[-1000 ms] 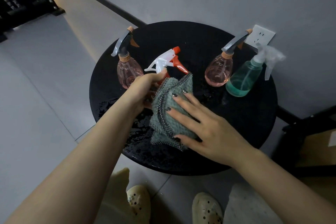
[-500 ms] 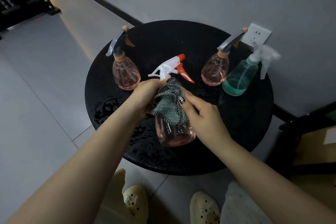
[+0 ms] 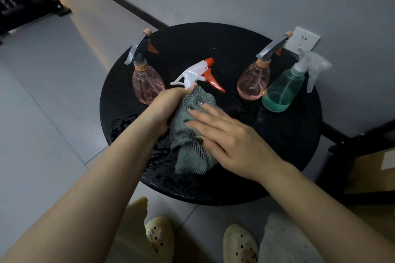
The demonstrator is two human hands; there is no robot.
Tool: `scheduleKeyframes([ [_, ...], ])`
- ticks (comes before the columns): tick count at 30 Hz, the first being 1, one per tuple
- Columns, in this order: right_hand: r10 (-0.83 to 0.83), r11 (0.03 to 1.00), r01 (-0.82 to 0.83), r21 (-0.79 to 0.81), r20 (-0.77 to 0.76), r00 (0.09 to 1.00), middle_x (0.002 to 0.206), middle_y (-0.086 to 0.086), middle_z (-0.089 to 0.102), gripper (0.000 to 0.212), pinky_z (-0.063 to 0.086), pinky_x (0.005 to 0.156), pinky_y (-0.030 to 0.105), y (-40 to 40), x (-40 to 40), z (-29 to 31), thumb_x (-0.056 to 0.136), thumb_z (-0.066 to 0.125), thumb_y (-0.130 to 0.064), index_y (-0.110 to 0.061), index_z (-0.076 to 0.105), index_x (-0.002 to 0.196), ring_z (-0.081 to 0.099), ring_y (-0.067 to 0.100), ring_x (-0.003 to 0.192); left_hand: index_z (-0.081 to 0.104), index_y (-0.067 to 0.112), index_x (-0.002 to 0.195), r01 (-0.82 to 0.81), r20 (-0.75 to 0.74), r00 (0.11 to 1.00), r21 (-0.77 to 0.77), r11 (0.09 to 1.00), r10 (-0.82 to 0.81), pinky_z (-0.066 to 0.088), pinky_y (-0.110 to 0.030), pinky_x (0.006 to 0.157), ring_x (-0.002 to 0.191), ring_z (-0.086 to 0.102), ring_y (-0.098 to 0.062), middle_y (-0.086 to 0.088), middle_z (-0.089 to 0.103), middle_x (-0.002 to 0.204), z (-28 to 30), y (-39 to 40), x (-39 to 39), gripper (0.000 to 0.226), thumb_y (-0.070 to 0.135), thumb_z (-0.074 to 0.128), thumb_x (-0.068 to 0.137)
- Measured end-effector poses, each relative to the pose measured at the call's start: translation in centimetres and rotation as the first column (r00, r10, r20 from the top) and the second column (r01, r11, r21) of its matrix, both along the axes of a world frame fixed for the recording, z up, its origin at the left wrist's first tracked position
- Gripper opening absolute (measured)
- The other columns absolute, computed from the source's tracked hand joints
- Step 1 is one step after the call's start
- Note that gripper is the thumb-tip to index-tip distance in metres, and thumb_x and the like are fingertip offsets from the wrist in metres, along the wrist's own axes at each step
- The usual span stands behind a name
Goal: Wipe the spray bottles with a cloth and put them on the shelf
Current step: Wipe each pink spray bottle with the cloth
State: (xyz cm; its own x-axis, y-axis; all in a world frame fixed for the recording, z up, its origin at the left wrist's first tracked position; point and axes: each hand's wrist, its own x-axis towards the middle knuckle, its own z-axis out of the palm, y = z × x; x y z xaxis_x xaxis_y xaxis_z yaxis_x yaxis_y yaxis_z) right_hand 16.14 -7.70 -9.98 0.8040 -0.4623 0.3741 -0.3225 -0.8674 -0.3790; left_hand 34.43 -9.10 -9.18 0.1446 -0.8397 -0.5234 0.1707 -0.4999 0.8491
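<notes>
Your left hand (image 3: 168,104) grips the neck of the red-triggered spray bottle (image 3: 197,74) over the round table (image 3: 277,156), while your right hand (image 3: 224,134) presses the cloth (image 3: 190,141) against it with straight fingers. Wiping is under way on bottle 1; 3 bottles (image 3: 253,85) remain standing on the table, none shelved.

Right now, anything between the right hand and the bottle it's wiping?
Yes: the grey cloth covers the bottle's body, and the right hand presses flat on it. The left hand grips below the white-and-red sprayer.

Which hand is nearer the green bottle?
Right. The right hand presses the cloth, nearer the green bottle; the left hand grips the wrapped bottle's neck farther left.
</notes>
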Motion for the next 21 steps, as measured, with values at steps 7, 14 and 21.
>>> scheduleKeyframes([
  [7,0.033,0.992,-0.038,-0.123,-0.042,0.999,0.135,0.01,0.053,0.048,0.031,0.111,0.042,0.4,0.0,0.0,0.09,0.056,-0.04,-0.007,0.059,0.124,0.04,0.027,0.133,0.066,0.009,0.079,0.025,0.001,1.0,-0.008,1.0,-0.025,0.051,-0.035,0.077,0.075,0.065,-0.024,-0.01,0.069,0.082,0.3,0.2,0.0,0.024,0.033,0.064,0.079],
  [14,0.278,0.92,-0.286,-0.267,-0.067,0.958,0.129,0.008,0.059,0.027,0.034,0.109,0.042,0.4,-1.7,-0.4,0.095,0.054,-0.018,-0.007,0.065,0.116,0.046,0.026,0.128,0.065,0.015,0.081,0.016,0.099,0.995,-0.009,1.0,-0.015,0.045,-0.042,0.088,0.085,0.058,-0.026,-0.009,0.063,0.092,0.7,0.3,0.1,0.038,0.05,0.065,0.065],
  [21,-0.14,0.914,0.018,0.406,0.272,0.952,0.132,-0.004,0.052,0.038,0.03,0.11,0.021,-1.0,0.5,0.3,0.089,0.054,-0.022,-0.008,0.057,0.125,0.038,0.009,0.133,0.068,0.008,0.093,0.064,0.019,0.998,-0.066,0.996,-0.063,0.05,-0.038,0.088,0.088,0.065,-0.025,-0.012,0.068,0.092,0.5,0.4,-0.4,0.02,0.021,0.055,0.086],
])
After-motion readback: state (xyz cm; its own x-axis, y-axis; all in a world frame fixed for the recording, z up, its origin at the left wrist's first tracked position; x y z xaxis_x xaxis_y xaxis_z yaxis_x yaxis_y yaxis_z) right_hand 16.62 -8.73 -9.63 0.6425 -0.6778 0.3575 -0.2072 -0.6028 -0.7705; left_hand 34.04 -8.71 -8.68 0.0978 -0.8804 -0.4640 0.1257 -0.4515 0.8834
